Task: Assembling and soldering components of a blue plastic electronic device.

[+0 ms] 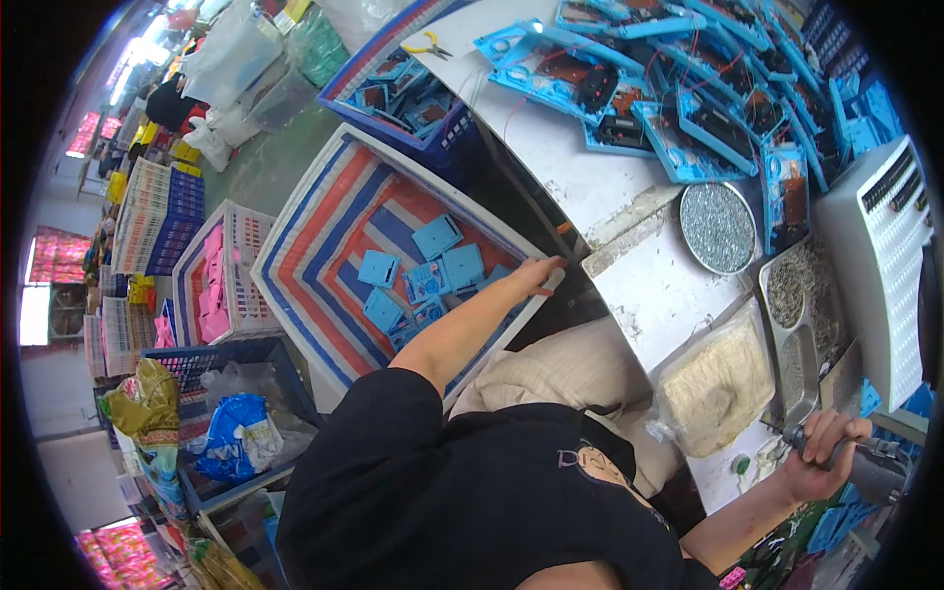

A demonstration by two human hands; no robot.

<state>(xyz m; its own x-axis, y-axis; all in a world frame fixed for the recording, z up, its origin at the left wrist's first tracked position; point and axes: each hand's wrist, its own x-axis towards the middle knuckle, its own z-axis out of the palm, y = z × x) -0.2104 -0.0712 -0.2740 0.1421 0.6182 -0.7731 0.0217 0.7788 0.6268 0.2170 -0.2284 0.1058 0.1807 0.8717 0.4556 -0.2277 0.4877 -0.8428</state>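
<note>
My left hand (539,276) reaches over the right rim of a large crate (295,231) lined with red, white and blue striped sheeting. Its fingers are stretched out, with nothing seen in them. Several flat light-blue plastic cases (437,236) lie in the crate, some partly behind my forearm. Far to the right, my right hand (824,454) is closed around a dark grey tool (878,474) with a metal end, possibly a power screwdriver; its exact kind is unclear. Beside that hand, a pad (716,379) in clear plastic lies on the white table (629,295).
Open blue cases with circuit boards and wires (678,98) pile up at the table's back. A round dish of small screws (718,228) and metal trays of small parts (787,290) stand nearby. Yellow-handled pliers (426,45) lie at the far corner. A blue crate (246,359) stands left.
</note>
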